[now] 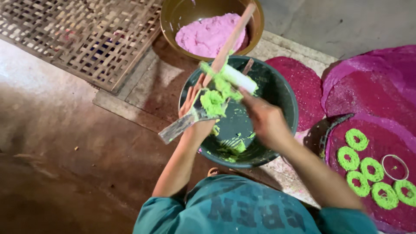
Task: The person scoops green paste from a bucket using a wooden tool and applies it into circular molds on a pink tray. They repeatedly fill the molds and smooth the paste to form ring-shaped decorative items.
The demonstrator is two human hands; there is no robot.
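My left hand (196, 113) grips a long wooden press tool (180, 125) whose handle runs up and right over the bowls. A lump of bright green dough (213, 102) sticks to the tool. My right hand (265, 122) is blurred and closed on a white cylinder (239, 79) coated with green dough, right beside the lump. Both hands hover over a dark green bowl (282, 96) with green dough scraps on its bottom.
A brown bowl (172, 17) of pink dough (209, 34) stands behind the green bowl. Round magenta mats (378, 97) lie at the right, one carrying several green dough rings (360, 164) and a thin ring (395, 167). A woven bamboo tray (82, 39) lies at the back left.
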